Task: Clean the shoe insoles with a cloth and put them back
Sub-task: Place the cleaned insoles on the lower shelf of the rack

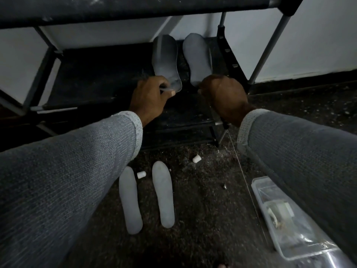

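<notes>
Two grey insoles lie on a dark shelf of a shoe rack point(92, 74). My left hand point(150, 97) pinches the heel end of the left insole point(166, 59). My right hand point(224, 97) grips the heel end of the right insole point(197, 57), its fingers curled and hiding that end. Two more pale insoles lie side by side on the floor, one on the left point(129, 200) and one on the right point(163, 194). No cloth shows in view.
The rack's metal legs point(268, 47) and upper shelf point(135, 8) frame the hands. Two small white caps point(196, 158) point(141, 174) lie on the gritty dark floor. A clear plastic box point(278, 215) with small items sits at the lower right. White wall behind.
</notes>
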Tool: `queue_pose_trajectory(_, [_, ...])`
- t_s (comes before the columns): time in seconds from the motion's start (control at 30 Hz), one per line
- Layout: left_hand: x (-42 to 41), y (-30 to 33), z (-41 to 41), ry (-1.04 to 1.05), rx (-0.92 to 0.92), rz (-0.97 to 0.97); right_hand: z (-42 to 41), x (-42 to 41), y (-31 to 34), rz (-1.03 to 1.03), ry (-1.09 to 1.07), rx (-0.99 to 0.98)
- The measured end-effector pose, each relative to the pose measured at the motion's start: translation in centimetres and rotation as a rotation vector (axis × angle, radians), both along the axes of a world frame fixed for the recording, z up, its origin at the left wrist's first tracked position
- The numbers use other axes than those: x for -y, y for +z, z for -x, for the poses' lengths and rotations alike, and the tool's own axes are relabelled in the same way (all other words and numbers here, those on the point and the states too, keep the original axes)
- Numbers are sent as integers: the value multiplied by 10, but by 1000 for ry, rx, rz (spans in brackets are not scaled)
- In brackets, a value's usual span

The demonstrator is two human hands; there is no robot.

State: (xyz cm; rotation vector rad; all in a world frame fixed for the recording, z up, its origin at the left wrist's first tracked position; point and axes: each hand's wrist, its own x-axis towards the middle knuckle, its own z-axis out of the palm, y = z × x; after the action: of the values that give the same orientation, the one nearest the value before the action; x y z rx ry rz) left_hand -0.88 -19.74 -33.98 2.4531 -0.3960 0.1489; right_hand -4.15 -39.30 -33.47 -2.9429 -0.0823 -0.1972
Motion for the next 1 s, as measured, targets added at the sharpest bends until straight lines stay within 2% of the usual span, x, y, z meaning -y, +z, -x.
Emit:
queue_pose_trajectory(0.23, [7, 5, -1, 9, -7, -88, -2, -2, 3, 46, -9, -28])
queue_pose_trajectory(0.57, [8, -1, -2, -11, -14, -65, 1, -1, 1, 65, 3, -33])
queue_pose_trajectory(0.7, [6, -3, 3, -33, 21, -56, 6, -1, 1, -7, 96, 37])
queue_pose_trajectory(0.8, [-5, -6, 22, 64, 54, -22, 16, -3, -5, -100, 62, 203])
queue_pose_trajectory(0.87, [-19, -14, 43, 107, 144, -6, 29, -8, -14, -169, 12, 266])
queue_pose_trajectory(0.93, [-37, -28, 67, 141, 178, 10, 46, -18, -27, -222, -17, 261])
queue_pose_trajectory(1.0, [-57, -48, 93, 180, 131, 14, 65, -31, -45, -258, -22, 211])
